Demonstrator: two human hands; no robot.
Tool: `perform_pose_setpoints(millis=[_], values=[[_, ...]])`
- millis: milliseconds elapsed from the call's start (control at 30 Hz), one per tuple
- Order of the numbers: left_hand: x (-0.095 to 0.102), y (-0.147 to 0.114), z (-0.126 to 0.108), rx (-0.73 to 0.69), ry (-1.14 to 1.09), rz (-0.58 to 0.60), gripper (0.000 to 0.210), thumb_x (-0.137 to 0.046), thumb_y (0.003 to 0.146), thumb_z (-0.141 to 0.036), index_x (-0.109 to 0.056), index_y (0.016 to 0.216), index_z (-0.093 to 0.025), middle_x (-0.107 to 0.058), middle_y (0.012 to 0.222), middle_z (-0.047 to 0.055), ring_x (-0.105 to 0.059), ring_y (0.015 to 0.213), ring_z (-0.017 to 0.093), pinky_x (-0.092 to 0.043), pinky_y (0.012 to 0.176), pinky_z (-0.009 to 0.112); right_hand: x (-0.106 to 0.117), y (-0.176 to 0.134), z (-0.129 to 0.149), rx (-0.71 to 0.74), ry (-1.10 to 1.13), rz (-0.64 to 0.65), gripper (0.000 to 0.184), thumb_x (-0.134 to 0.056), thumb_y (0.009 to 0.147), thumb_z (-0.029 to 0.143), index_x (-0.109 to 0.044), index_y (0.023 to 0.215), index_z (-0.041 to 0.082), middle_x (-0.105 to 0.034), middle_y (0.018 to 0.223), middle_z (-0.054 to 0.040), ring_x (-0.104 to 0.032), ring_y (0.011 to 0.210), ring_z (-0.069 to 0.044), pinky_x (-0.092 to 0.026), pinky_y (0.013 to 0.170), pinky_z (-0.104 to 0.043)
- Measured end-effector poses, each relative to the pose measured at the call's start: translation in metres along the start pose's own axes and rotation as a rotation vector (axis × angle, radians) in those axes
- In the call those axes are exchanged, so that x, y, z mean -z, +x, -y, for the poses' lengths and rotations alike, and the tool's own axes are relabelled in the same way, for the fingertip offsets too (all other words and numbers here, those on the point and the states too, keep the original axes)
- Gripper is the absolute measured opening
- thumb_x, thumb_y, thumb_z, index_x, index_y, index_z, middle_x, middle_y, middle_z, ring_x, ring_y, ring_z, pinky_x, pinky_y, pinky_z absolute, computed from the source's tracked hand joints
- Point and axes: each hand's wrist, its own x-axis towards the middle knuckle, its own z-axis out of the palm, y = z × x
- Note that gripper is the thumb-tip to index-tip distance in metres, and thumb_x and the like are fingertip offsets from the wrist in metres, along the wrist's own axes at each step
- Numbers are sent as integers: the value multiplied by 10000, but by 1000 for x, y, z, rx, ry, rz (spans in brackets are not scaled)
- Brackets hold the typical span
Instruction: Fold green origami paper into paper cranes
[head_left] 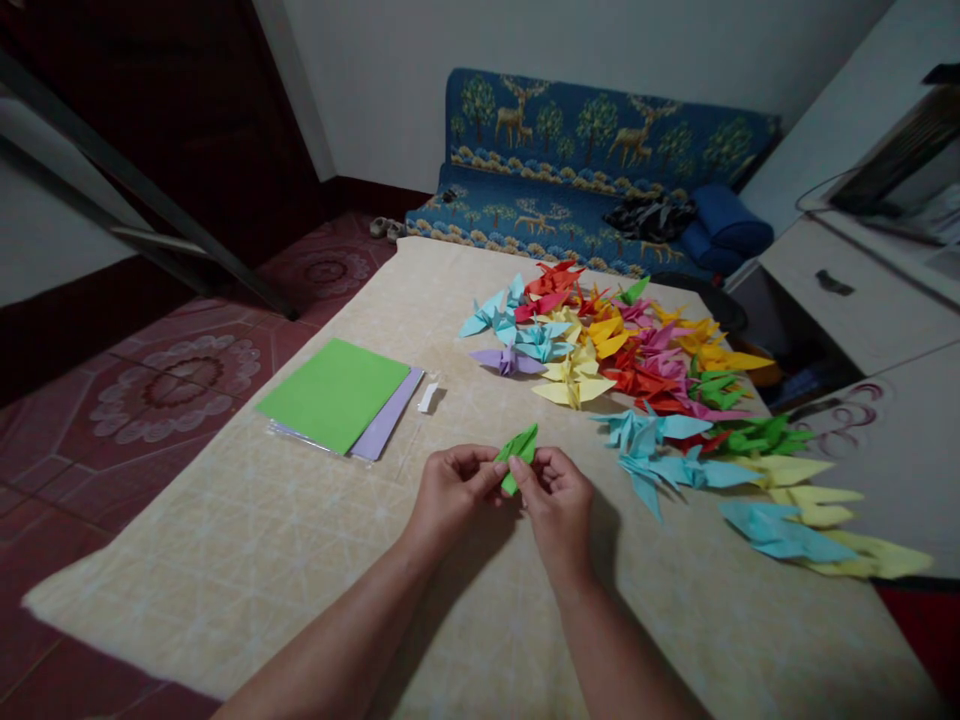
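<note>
A green piece of folded origami paper [519, 452] is held between my two hands above the near middle of the table. My left hand [457, 490] pinches its lower left side. From the other side my right hand [556, 492] grips it, thumb pressed on its front. The piece is narrow and tilted, with its pointed end up and to the right; my fingers hide part of its lower edge. To the right spreads a pile of finished paper cranes [600, 335] in several colours. A light blue crane [645, 465] lies nearest my right hand.
On the left of the cloth-covered table [225, 560] lies a stack of green paper [337, 395] over purple paper [390, 410]. A small white scrap [429, 398] sits beside it. Behind stands a blue patterned sofa [540, 220]; a white cabinet [877, 290] is at right.
</note>
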Motion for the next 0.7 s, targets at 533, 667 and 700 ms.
perform_pose_setpoints(millis=[533,667,700], values=[[-4,-11,2,81,123,202,287,-755,721,-370,-656,742,-102,-691,542,60,-576,427,105,-431,442,187,10,8,-9,-88,-17,-144,494,-612,827,524,-392,529,198,-339,460,75,-334,389,-64,-269,349,-176],[-4,-11,1,89,106,146,312,-778,691,-382,-643,741,-105,-700,562,62,-603,450,119,-471,461,203,11,8,-5,-179,57,-114,492,-579,819,599,-427,573,201,-385,435,76,-359,343,-66,-263,312,-168],[-4,-10,0,75,97,104,314,-781,688,-383,-645,741,-104,-700,567,59,-610,459,121,-481,467,206,10,7,-2,-187,70,-66,467,-585,811,605,-472,616,195,-429,446,70,-388,344,-69,-279,313,-164]])
